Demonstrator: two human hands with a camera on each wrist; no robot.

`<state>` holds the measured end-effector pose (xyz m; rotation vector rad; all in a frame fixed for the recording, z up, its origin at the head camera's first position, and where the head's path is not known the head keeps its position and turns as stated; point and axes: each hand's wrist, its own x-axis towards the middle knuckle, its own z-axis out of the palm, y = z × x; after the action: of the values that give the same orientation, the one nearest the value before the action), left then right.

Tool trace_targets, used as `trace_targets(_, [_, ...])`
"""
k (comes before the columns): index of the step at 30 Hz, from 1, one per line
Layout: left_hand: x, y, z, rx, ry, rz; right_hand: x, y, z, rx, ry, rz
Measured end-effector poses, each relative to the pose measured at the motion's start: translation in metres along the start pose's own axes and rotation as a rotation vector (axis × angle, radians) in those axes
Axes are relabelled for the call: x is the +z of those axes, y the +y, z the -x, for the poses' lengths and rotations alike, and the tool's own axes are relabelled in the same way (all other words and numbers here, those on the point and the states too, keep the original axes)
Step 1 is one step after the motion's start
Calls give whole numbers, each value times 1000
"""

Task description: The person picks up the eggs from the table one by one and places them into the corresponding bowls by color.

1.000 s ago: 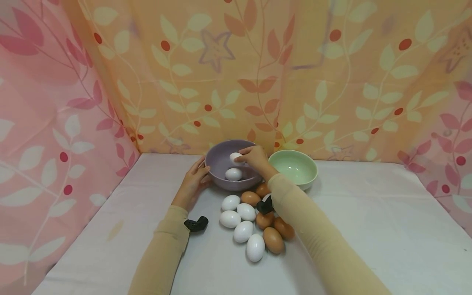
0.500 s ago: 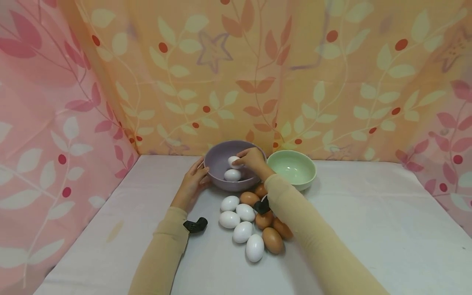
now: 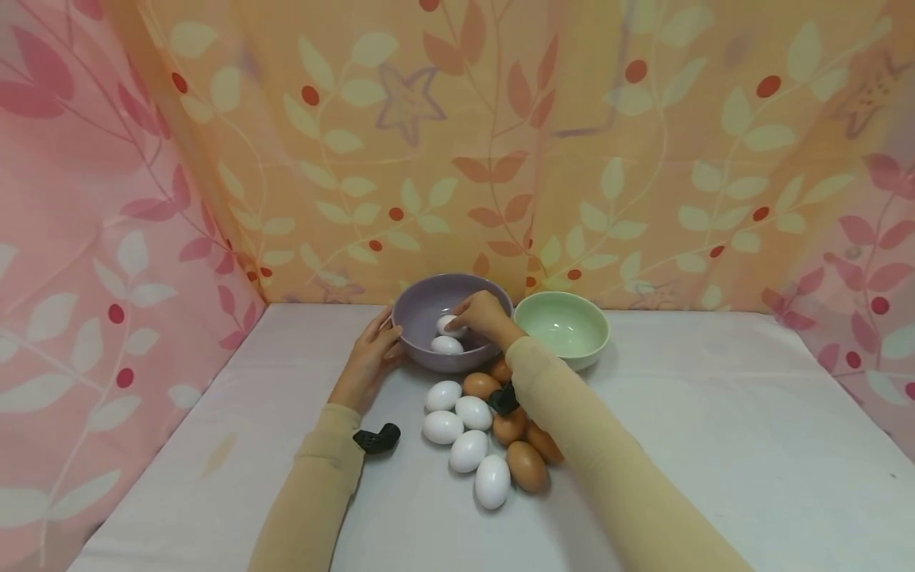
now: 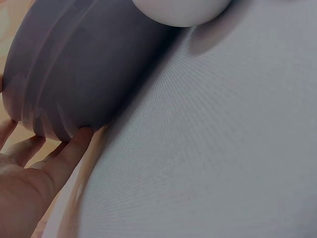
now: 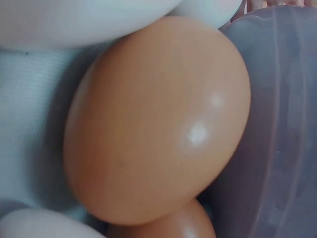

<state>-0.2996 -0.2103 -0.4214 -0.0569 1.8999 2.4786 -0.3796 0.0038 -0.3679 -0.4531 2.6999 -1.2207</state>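
A purple bowl (image 3: pixel 415 306) stands near the back of the table. My left hand (image 3: pixel 368 357) holds it at its left side, thumb at the rim; the left wrist view shows fingers (image 4: pixel 74 144) against the outer wall. Inside the bowl, my right hand (image 3: pixel 486 318) pinches a white egg (image 3: pixel 445 326) from above. Just in front of that egg lies another white egg (image 3: pixel 446 345). Before the bowl sit several loose white eggs (image 3: pixel 443 427) and brown eggs (image 3: pixel 527 466). A brown egg (image 5: pixel 158 119) fills much of the right wrist view, beside the bowl's wall (image 5: pixel 277 124).
A pale green bowl (image 3: pixel 572 326) stands right of the purple one; no egg shows in it. My right forearm (image 3: pixel 600 445) crosses over part of the brown eggs. A patterned curtain (image 3: pixel 336 159) rises behind the white-covered table (image 3: pixel 715 413).
My right hand has lowered the white egg deeper into the purple bowl, close to the other egg. The left hand keeps its place at the bowl. The head view has shifted slightly.
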Motion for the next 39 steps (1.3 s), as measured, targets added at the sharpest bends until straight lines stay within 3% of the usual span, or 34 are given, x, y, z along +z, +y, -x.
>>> trace_targets(15, [2,2,1,-19,18,-7,2,2,-2,10,-39,81])
trace_targets(27, [4,-1,2,-36,11,-7,-5,1,8,18,-50,60])
trace_targets(33, [2,-2,1,-25,9,-3,-29,-7,24,-50,13,-59])
trace_targets(39, [-1,-1,0,-10,5,-10,-58,-8,47,-81,17,-215])
